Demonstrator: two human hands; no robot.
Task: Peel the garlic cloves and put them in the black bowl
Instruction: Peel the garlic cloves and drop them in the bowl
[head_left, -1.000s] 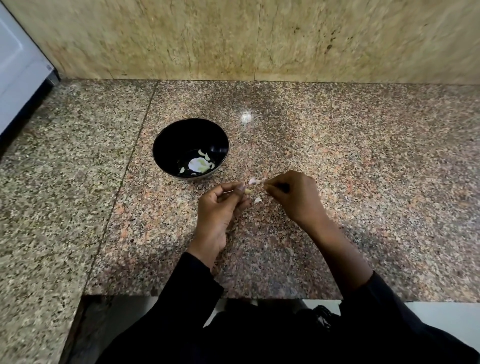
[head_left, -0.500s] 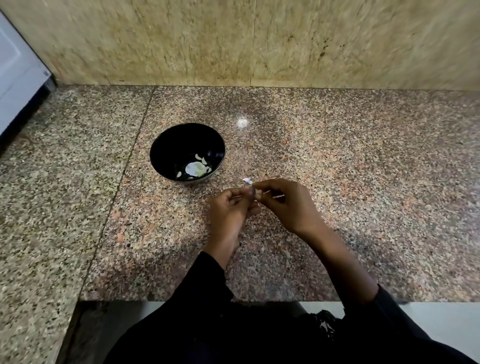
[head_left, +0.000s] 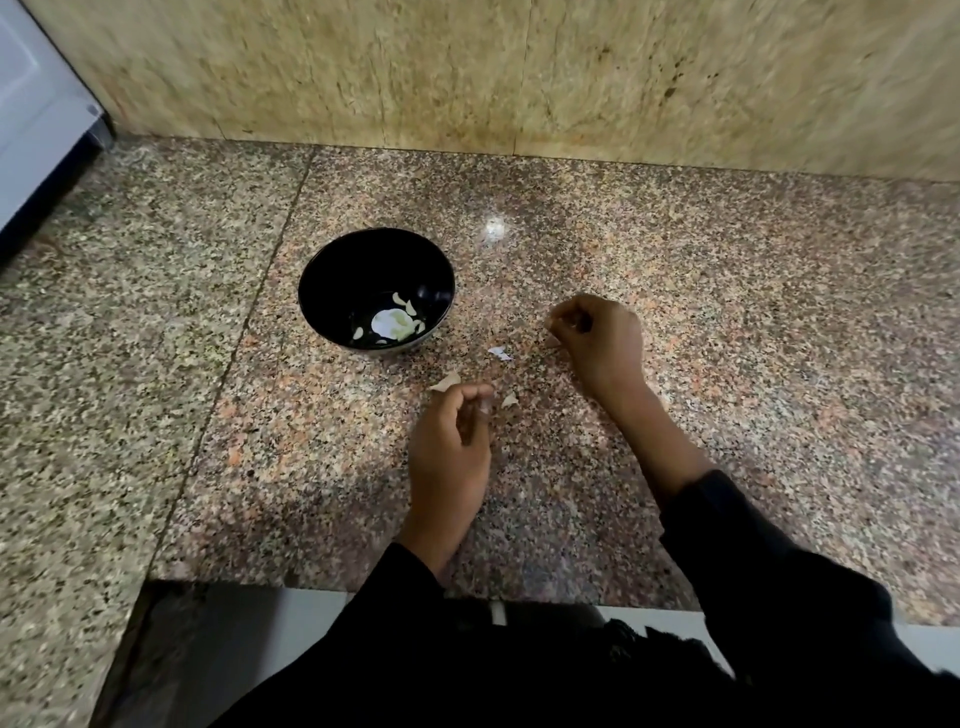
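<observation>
A: Looking at the centre of the frame, you find your left hand (head_left: 449, 441) low on the granite counter (head_left: 727, 364), fingers curled, with a pale piece of garlic skin (head_left: 445, 382) at its fingertips. Whether the fingers pinch that piece or only touch it cannot be told.

B: Confirm the right hand.

A: Your right hand (head_left: 597, 340) sits right of centre, higher in the frame and well apart from the left. Its fingers are curled toward the thumb. Whether they hold a clove cannot be told; nothing pale shows between them.

B: Locate the bowl and the garlic.

A: You see the black bowl (head_left: 332, 275) upright on the counter, up and to the left of both hands, near but not touching either. Peeled garlic cloves (head_left: 405, 306) lie on its bottom, around a round pale patch whose nature is unclear.

B: List loose material on the counter.

A: You have two more scraps. A white skin fragment (head_left: 500, 353) lies between the bowl and your right hand. A small pale fragment (head_left: 509, 400) lies just right of your left fingertips.

B: Background?

A: A mottled stone wall (head_left: 519, 78) fills the top of the frame; a white appliance (head_left: 31, 104) occupies the upper left corner.
</observation>
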